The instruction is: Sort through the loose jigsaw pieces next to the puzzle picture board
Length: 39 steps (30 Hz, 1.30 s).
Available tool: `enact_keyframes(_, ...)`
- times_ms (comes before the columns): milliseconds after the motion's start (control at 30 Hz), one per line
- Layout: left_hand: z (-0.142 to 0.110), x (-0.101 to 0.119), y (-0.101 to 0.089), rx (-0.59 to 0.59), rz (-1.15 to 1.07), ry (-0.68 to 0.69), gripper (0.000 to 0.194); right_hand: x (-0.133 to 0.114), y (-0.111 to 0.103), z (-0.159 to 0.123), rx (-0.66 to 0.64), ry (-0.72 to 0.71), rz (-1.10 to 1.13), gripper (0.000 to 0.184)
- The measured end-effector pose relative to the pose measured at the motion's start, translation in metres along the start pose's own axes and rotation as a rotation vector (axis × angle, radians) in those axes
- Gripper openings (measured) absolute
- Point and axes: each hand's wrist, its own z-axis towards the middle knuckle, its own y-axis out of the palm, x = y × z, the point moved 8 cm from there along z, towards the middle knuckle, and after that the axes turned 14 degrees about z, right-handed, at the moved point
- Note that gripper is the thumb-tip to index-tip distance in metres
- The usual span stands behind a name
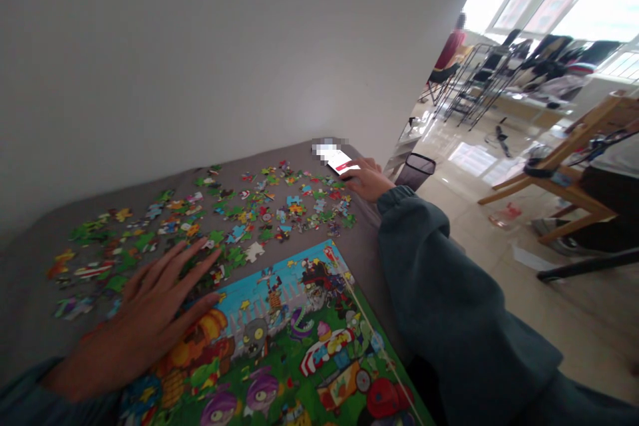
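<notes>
My left hand (144,316) lies flat with fingers spread, partly on the colourful cartoon puzzle board (299,346) and partly on the grey table (30,306). Its fingertips touch several loose puzzle pieces (234,213) scattered across the table beyond the board. My right hand (367,178), in a dark green sleeve, reaches to the table's far corner and rests on a phone (342,161) with a lit white and red screen, fingers curled over its near edge.
A white wall stands right behind the table. Off the table's right edge are a black waste bin (417,170), a glossy floor, a wooden frame (574,160), chairs by bright windows, and a person in red (449,50) far back.
</notes>
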Motion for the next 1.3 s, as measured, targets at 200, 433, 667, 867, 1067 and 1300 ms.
enact_keyframes(200, 0.000, 0.000, 0.005, 0.075, 0.037, -0.002, 0.067, 0.003, 0.013, -0.001, -0.032, 0.009, -0.052, 0.031)
enact_keyframes(433, -0.003, -0.002, 0.009, 0.067, 0.069, 0.056, 0.069, 0.009, 0.016, 0.003, -0.033, 0.011, -0.070, 0.029)
enact_keyframes(667, -0.002, -0.001, 0.004, 0.063, 0.060, 0.058, 0.067, -0.013, 0.007, -0.001, -0.085, -0.008, -0.036, 0.028)
enact_keyframes(867, -0.003, -0.001, 0.003, 0.088, 0.048, 0.059, 0.066, -0.030, 0.015, -0.008, -0.232, -0.052, -0.002, 0.054)
enact_keyframes(1067, -0.004, -0.002, 0.006, 0.038, 0.042, 0.063, 0.067, -0.025, 0.028, -0.011, -0.300, -0.016, -0.054, 0.085)
enact_keyframes(1300, -0.004, -0.001, 0.006, 0.041, 0.041, 0.045, 0.066, -0.030, 0.026, -0.013, -0.296, 0.014, -0.073, 0.085)
